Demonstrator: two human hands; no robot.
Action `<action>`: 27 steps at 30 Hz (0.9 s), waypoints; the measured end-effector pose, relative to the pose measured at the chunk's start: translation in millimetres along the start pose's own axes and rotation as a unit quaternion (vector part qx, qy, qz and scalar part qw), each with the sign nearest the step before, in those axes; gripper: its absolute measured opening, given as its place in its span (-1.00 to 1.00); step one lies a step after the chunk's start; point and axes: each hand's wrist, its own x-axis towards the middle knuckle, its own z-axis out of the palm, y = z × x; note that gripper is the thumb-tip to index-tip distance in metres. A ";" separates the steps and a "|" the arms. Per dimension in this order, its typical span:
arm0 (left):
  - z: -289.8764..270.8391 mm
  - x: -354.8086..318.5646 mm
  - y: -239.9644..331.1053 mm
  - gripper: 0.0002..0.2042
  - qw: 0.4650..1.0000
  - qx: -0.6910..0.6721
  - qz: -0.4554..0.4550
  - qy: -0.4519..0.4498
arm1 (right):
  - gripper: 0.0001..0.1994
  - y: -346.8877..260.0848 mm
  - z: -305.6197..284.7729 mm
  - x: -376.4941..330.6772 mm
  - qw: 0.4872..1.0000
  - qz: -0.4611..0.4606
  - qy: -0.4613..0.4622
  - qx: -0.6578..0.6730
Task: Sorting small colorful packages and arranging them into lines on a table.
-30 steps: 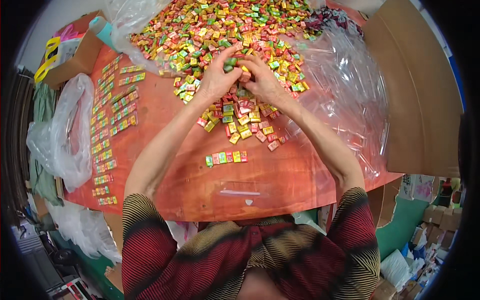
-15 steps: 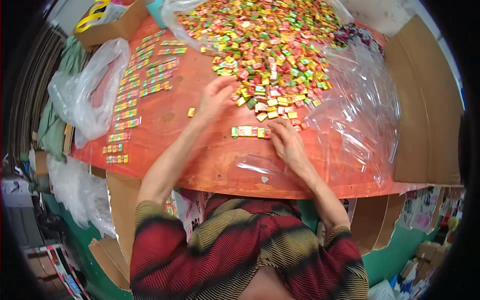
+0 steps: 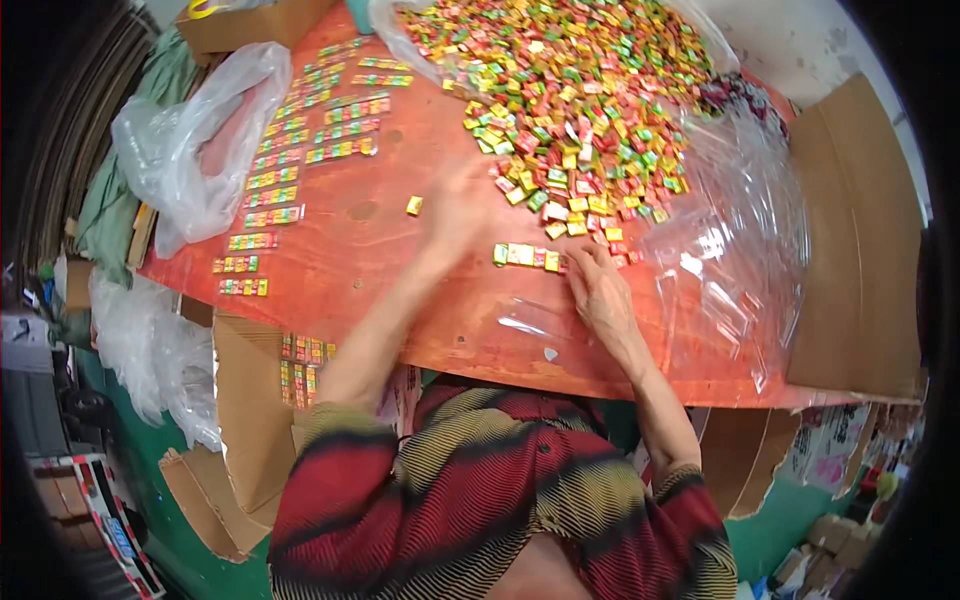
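Worktop (image 3: 350, 270) in red fills the middle of what we see, its near edge curving just in front of the striped shirt (image 3: 450, 480). Across its far side we find a broad heap of small packets (image 3: 590, 110) in red, yellow, green and pink, spilling toward us. At the right stands a cardboard panel (image 3: 858, 250), with clear plastic sleeves (image 3: 745, 220) piled between it and the heap. On the left edge we note a crumpled clear bag (image 3: 195, 190); beside it, short packet rows (image 3: 271, 178) line up in columns. Below the near left edge, an open carton (image 3: 250, 400) has more packet rows showing inside.

Our left hand (image 3: 460, 215) is a blur over the worktop, left of the heap; we cannot tell how far its grip is open or whether it has hold of anything. Our right hand (image 3: 603, 300) has its fingers bent and close together at the right end of a short row (image 3: 526, 256); we cannot tell whether that grip has hold of a packet. The row lies in front of the heap, green at its left end, red at its right. Nearer us we see a flat clear piece (image 3: 527, 322), then a lone yellow packet (image 3: 414, 205) near the left hand, and last a tiny pale chip (image 3: 550, 354) by the near edge.
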 end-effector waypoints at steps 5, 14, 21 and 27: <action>-58.1 -21.7 -41.5 -0.78 0.980 0.189 -0.032 -0.056 | -0.78 -4.2 -5.7 -3.2 0.998 0.035 0.019 0.039; -45.9 -41.9 -39.4 -0.74 0.970 0.155 -0.018 -0.189 | -0.75 -0.5 -15.1 -30.5 0.992 0.104 0.008 0.065; -27.5 -50.2 -1.8 -0.50 0.960 -0.030 -0.055 -0.272 | -0.57 -8.4 7.8 0.7 0.999 0.014 -0.021 0.027; -18.8 -48.6 2.2 -0.52 0.953 -0.007 -0.060 -0.296 | -0.58 -10.1 10.8 12.7 0.997 0.036 -0.069 0.014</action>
